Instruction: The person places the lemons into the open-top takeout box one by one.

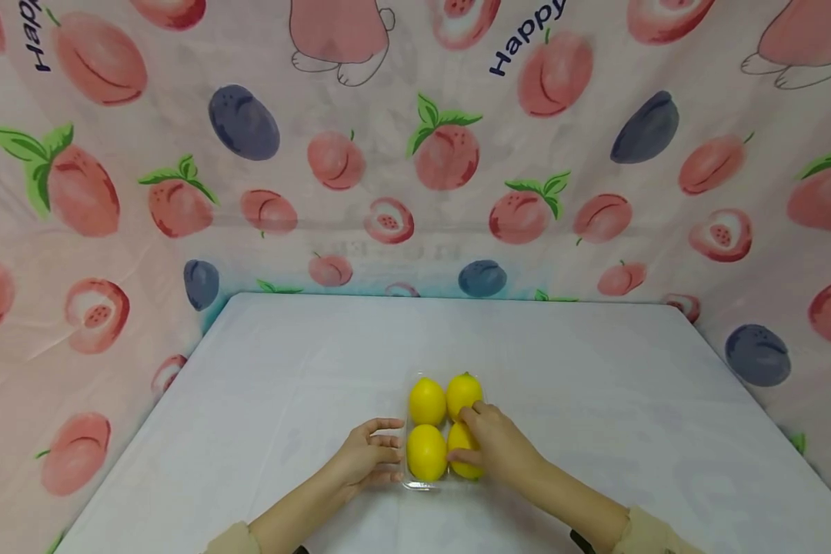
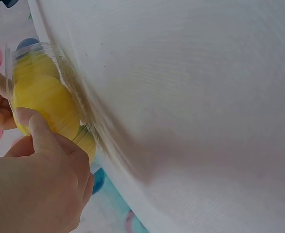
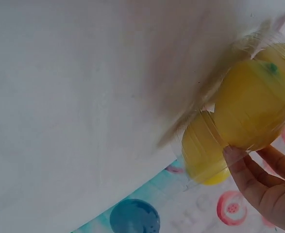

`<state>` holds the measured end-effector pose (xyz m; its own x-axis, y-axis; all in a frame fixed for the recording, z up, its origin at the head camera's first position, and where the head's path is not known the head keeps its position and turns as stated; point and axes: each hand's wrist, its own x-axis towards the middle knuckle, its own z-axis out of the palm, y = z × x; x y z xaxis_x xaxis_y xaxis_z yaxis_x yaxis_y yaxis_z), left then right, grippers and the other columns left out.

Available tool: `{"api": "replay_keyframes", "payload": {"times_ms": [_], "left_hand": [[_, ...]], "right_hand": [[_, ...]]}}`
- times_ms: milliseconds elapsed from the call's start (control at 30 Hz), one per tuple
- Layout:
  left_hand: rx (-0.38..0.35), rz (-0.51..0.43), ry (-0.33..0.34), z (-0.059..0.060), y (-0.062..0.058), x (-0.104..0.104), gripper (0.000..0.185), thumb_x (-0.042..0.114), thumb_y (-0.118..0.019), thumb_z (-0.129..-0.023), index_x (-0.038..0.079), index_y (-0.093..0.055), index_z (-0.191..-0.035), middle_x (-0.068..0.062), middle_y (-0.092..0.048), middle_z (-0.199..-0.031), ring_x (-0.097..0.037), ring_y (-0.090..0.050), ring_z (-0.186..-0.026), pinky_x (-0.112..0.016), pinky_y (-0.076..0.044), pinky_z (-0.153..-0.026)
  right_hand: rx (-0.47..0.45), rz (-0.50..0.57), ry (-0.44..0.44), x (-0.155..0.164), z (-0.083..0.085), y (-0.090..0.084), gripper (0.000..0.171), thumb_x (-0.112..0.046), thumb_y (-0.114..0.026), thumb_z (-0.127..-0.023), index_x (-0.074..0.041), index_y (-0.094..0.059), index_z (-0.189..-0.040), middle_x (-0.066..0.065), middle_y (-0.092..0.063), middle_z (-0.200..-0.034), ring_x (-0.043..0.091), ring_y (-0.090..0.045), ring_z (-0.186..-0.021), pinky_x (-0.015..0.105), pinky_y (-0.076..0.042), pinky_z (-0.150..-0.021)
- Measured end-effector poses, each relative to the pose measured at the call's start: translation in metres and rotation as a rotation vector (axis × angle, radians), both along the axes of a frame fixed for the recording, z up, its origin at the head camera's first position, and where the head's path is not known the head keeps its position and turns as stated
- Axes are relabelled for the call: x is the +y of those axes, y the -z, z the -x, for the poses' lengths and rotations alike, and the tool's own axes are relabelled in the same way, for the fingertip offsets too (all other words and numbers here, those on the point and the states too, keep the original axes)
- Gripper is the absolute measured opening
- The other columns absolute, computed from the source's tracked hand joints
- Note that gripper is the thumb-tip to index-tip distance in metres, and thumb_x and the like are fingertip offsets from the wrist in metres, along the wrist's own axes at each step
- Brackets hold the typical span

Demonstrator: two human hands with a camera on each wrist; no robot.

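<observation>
A clear plastic box [image 1: 415, 485] holds several yellow lemons, standing in two rows on the white table. My right hand [image 1: 502, 446] reaches in from the right and grips the near right lemon [image 1: 462, 441], thumb on its left side and fingers at its far end. Beside the box's left wall is my left hand [image 1: 367, 458], fingers extended toward the plastic and touching or nearly touching it. The near left lemon [image 1: 426, 454] lies closest to it. Both wrist views show lemons [image 2: 50, 99] [image 3: 249, 107] through clear plastic, with fingers around them.
The white-covered table [image 1: 284, 369] extends around the box on all sides. A fruit-patterned cloth [image 1: 388, 169] hangs behind the table and along both sides.
</observation>
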<state>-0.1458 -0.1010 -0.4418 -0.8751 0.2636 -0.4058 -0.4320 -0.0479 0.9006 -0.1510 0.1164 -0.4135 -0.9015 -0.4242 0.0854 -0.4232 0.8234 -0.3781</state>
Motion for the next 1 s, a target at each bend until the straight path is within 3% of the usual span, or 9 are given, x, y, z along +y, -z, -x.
{"api": "replay_keyframes", "payload": {"times_ms": [300, 467, 600, 767, 1000], "left_hand": [[0.016, 0.021, 0.018, -0.002, 0.000, -0.010, 0.053, -0.005, -0.060, -0.085, -0.001, -0.042, -0.135, -0.004, -0.059, -0.097, -0.013, -0.059, -0.078, -0.030, -0.060, -0.069], [0.025, 0.028, 0.048, -0.004, -0.001, -0.025, 0.054, 0.002, -0.059, -0.089, -0.002, -0.038, -0.139, -0.006, -0.059, -0.102, -0.015, -0.058, -0.083, -0.035, -0.060, -0.076], [0.078, 0.060, 0.066, -0.005, -0.006, -0.035, 0.053, 0.009, -0.059, -0.091, -0.002, -0.037, -0.138, -0.005, -0.057, -0.099, -0.016, -0.057, -0.084, -0.034, -0.060, -0.076], [0.256, 0.175, -0.011, -0.004, -0.016, -0.040, 0.044, 0.007, -0.058, -0.091, -0.002, -0.045, -0.132, -0.006, -0.055, -0.096, -0.017, -0.056, -0.081, -0.032, -0.060, -0.069], [0.597, 0.448, -0.136, 0.006, -0.023, -0.050, 0.030, 0.000, -0.061, -0.088, 0.008, -0.060, -0.117, -0.010, -0.058, -0.094, -0.024, -0.060, -0.081, -0.023, -0.058, -0.061]], "right_hand": [[0.045, 0.078, 0.006, 0.007, -0.002, -0.005, 0.034, -0.025, -0.076, -0.078, -0.002, -0.065, -0.102, 0.007, -0.065, -0.097, 0.021, -0.062, -0.088, 0.037, -0.057, -0.079], [0.049, 0.155, 0.017, 0.017, -0.002, -0.005, 0.027, -0.018, -0.072, -0.082, -0.004, -0.065, -0.104, 0.007, -0.066, -0.100, 0.023, -0.063, -0.089, 0.035, -0.058, -0.076], [0.060, 0.173, 0.026, 0.027, -0.001, -0.005, 0.023, -0.017, -0.070, -0.084, -0.006, -0.065, -0.104, 0.006, -0.065, -0.101, 0.022, -0.063, -0.087, 0.032, -0.058, -0.074], [0.080, 0.181, 0.044, 0.039, 0.003, -0.008, 0.022, -0.016, -0.069, -0.085, -0.006, -0.065, -0.104, 0.005, -0.066, -0.102, 0.023, -0.063, -0.088, 0.035, -0.058, -0.076], [0.191, 0.198, 0.039, 0.054, 0.015, -0.010, 0.020, -0.013, -0.070, -0.084, -0.007, -0.065, -0.103, 0.006, -0.066, -0.099, 0.023, -0.062, -0.085, 0.037, -0.058, -0.073]]}}
